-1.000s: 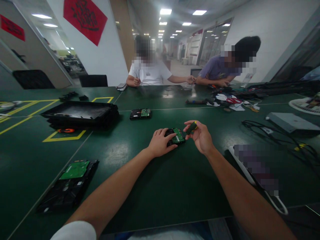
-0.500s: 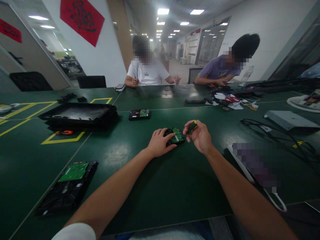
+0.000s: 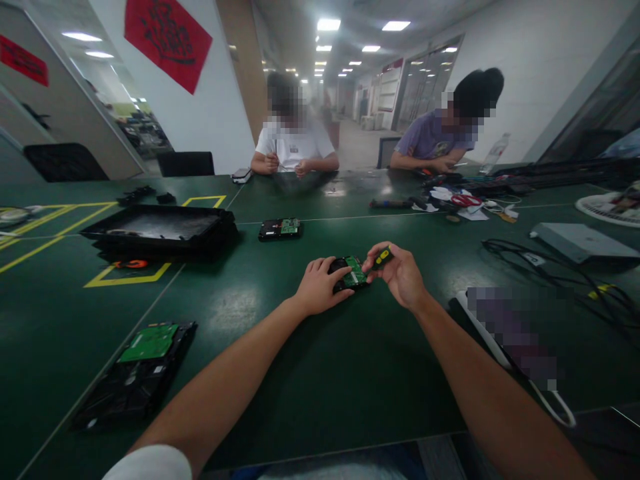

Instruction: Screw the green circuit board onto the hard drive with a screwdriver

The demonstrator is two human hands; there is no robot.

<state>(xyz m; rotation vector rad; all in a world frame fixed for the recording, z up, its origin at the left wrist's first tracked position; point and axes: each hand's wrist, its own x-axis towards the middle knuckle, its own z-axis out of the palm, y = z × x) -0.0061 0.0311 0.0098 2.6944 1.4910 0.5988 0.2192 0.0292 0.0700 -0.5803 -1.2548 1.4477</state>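
Note:
A hard drive [image 3: 356, 272] with a green circuit board on top lies flat on the green table. My left hand [image 3: 323, 283] holds it at its left side, fingers over the top and thumb along the near edge. In my right hand [image 3: 400, 270] is a screwdriver [image 3: 383, 257] with a black and yellow handle, tilted at the drive's right end. My fingertips hide its tip, so contact with a screw cannot be made out. Another hard drive [image 3: 280, 229] lies farther back, and a larger-looking hard drive [image 3: 149, 342] sits near my left forearm.
Stacked black trays [image 3: 155, 227] stand at the left, with an orange-handled tool [image 3: 131, 264] beside them. To the right are a blurred-out phone-like object [image 3: 515, 333], black cables [image 3: 530, 257] and a grey metal box [image 3: 585, 240]. Two people sit across the table [image 3: 320, 400].
My right hand has closed in on the drive's right end, and the screwdriver handle has turned to show its yellow side. My left hand stays put. One person opposite has brought their hands together.

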